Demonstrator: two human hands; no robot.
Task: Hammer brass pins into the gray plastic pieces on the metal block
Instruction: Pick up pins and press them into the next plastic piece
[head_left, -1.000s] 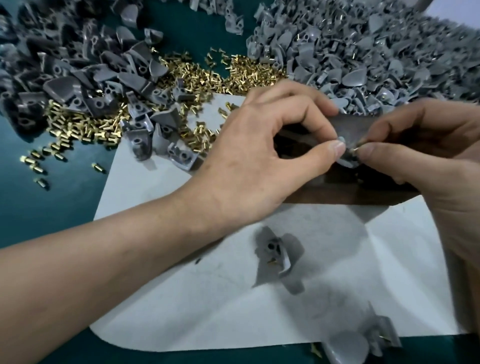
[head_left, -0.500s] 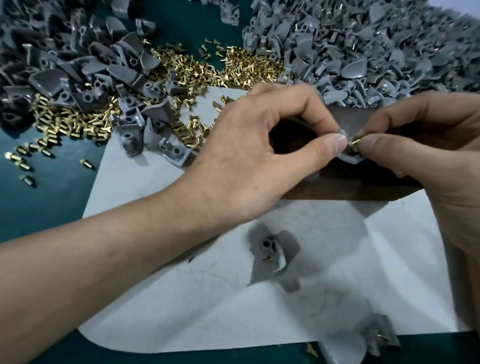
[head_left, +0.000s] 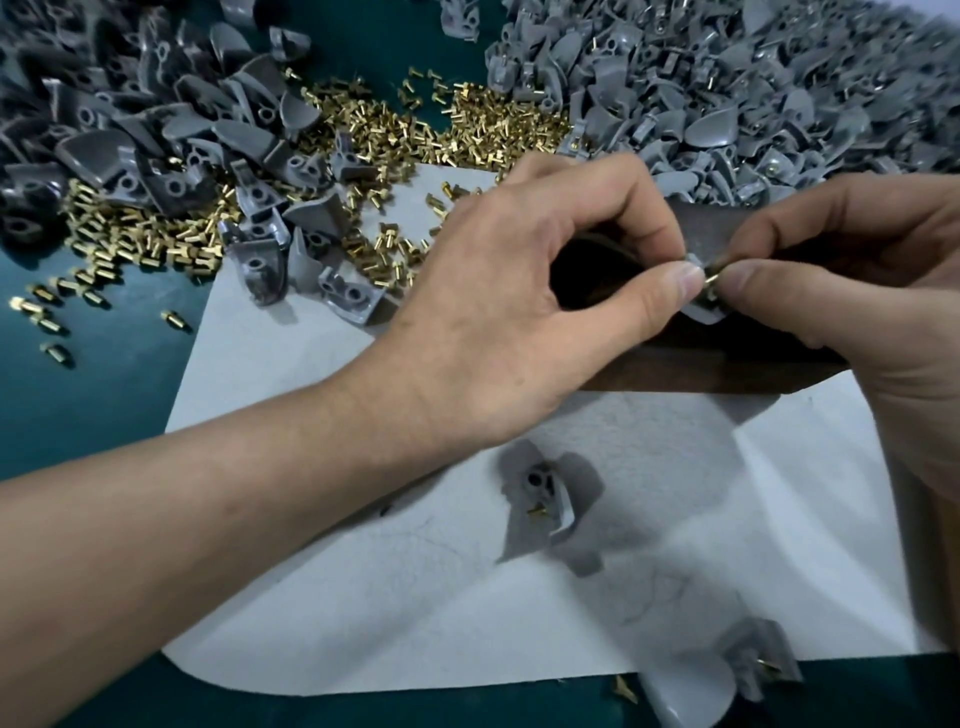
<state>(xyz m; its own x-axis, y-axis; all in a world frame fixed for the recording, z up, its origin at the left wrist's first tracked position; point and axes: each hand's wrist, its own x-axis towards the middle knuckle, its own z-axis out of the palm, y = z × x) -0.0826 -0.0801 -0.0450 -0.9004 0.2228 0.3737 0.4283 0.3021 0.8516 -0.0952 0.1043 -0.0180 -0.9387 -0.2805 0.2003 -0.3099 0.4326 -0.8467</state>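
– Brass pin (head_left: 710, 274) first: where is it?

– Right of centre in the frame, pinched between the thumb and forefinger of the right hand (head_left: 857, 301). Its tip meets the top of the gray plastic piece (head_left: 702, 307). I cannot tell how far in it sits.

– And who has that piece?

– The left hand (head_left: 519, 317). Thumb and forefinger are curled round it in a pinch, the thumb tip just beside the pin. The other fingers are bent over behind.

– Where does the metal block (head_left: 701, 358) come in?

– It is the dark slab under both hands. The piece is over its top face. Whether it rests there or is held just clear, I cannot tell.

– The right hand's other fingers?

– Curled under, mostly hidden, down by the block.

– What lies under the block?

– A white sheet (head_left: 363, 571) spread on the green counter (head_left: 78, 395). A second gray piece (head_left: 545, 499) lies on the sheet below the left hand, with a short pin (head_left: 536, 512) on it. A third gray piece (head_left: 756, 670) is at the sheet's lower right edge, and a stray pin (head_left: 623, 688) lies on the counter beside it.

– And the stock?

– A big heap of gray pieces (head_left: 753, 93) fills the upper right, many with pins showing. A darker heap (head_left: 130, 135) fills the upper left. Loose brass pins (head_left: 156, 244) are scattered between the two and spill onto the sheet's top corner.
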